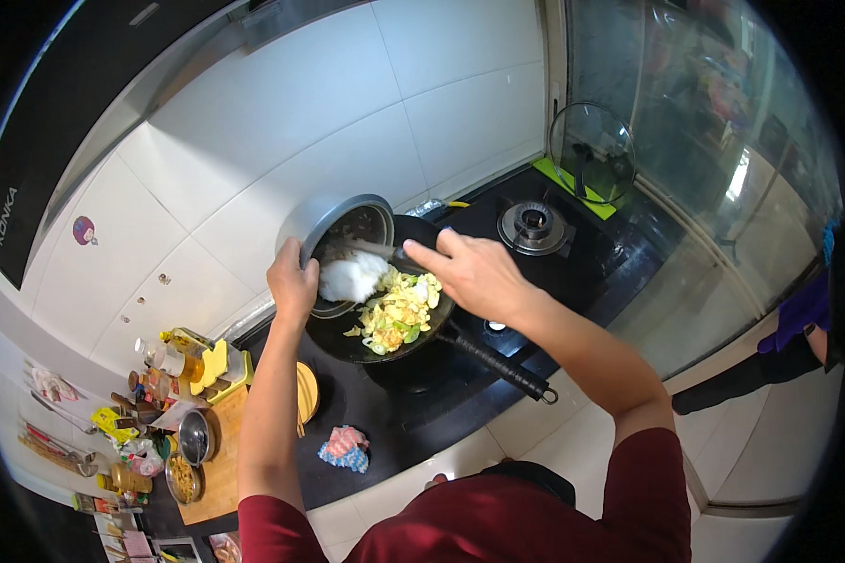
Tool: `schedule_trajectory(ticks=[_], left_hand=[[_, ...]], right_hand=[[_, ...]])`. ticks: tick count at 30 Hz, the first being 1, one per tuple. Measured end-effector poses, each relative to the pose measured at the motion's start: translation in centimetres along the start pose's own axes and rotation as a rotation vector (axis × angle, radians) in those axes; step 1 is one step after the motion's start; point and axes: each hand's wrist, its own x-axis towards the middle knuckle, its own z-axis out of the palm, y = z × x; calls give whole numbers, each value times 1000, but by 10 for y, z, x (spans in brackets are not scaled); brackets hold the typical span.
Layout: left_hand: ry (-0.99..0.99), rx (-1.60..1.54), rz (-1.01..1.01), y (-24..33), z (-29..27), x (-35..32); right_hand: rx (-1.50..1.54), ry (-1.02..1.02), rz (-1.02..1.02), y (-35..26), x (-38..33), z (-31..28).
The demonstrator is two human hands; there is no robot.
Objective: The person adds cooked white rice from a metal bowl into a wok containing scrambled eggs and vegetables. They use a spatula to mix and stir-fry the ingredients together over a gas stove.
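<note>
My left hand [294, 281] is closed on the rim of a grey metal cooking pot [300, 220], tilted on its side over a black wok [333, 344]. A white clump of cooked rice [355, 275] lies at the pot's mouth, partly over the wok. My right hand [474, 272] is closed round the handle of a spatula [371, 247], whose blade reaches into the pot just above the rice; its tip is hard to make out. Chopped yellow and green food [399, 314], like egg with vegetables, sits in the wok. The wok's handle [498, 361] points to the lower right, below my right forearm.
A second burner [532, 225] is at the right, with a glass lid [591, 155] standing upright behind it. On the left are a wooden cutting board [223, 441], metal bowls [195, 437] and bottles [169, 359]. A crumpled cloth [345, 448] lies on the black counter. Another person's leg [732, 380] shows at the right.
</note>
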Motion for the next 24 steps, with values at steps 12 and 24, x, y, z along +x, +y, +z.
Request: schedule_trajectory(ticks=[12, 24], left_hand=[[106, 41, 143, 2, -8, 16], [177, -17, 139, 22, -11, 15]], right_hand=[[-26, -184, 68, -15, -6, -20], [-19, -96, 204, -29, 10, 29]])
